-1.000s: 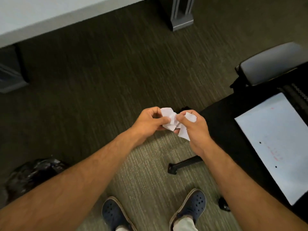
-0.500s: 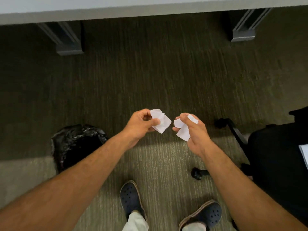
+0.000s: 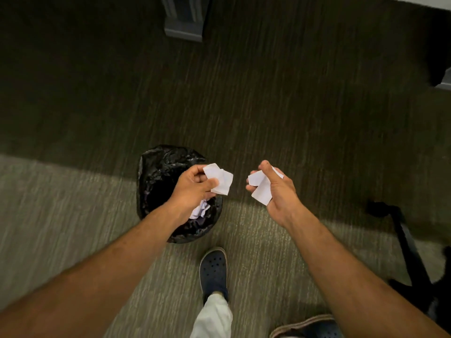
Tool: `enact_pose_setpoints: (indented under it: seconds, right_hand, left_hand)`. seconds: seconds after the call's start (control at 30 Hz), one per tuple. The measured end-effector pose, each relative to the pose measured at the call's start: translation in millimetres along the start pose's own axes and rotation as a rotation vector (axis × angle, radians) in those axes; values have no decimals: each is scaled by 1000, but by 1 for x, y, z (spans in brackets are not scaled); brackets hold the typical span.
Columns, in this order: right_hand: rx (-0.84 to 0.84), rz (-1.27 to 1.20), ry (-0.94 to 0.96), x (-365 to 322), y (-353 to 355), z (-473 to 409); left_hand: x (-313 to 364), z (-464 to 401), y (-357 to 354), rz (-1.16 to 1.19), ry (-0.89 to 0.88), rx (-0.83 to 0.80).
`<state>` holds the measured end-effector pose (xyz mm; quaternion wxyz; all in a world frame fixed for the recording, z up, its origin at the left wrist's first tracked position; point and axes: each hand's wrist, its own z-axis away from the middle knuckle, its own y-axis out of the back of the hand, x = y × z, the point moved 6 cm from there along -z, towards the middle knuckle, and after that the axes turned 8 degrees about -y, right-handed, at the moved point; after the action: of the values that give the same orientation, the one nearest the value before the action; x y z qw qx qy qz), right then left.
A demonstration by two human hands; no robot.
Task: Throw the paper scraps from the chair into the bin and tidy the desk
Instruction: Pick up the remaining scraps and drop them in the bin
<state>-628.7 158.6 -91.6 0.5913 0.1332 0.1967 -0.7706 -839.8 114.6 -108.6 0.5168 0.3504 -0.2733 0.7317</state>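
Note:
A small bin [image 3: 156,174] lined with a black bag stands on the carpet, with crumpled white paper [image 3: 200,211] lying inside it. My left hand [image 3: 192,189] hovers over the bin's right side, shut on white paper scraps [image 3: 219,179]. To the right of the bin, above bare carpet, my right hand [image 3: 275,189] is shut on more white paper scraps [image 3: 260,189]. The chair seat and the desk top are out of view.
A black chair base with a castor [image 3: 390,215] stretches along the right edge. Grey desk legs [image 3: 185,18] stand at the top, another [image 3: 444,81] at the far right. My feet in dark clogs [image 3: 213,272] are on the carpet just below the bin.
I have turned left toward the bin, which has shifted from the left edge to under my left hand. The hands, first joined on the scraps, have parted, each keeping some. The chair has slid out right.

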Motion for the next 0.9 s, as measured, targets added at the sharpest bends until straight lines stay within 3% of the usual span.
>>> enact_pose_setpoints:
  seconds: [0.37,0.73,0.9]
  right_hand:
    - [6,28,-202,108,-66,-47]
    - [72,342,-158,182,-75,-85]
    - [21,249,-200,186,-70,-83]
  left_hand:
    - [-82,-9,114,-12,90,217]
    - [-156,-11,137,-82,143,381]
    - [-155,-8,128,-111,162,362]
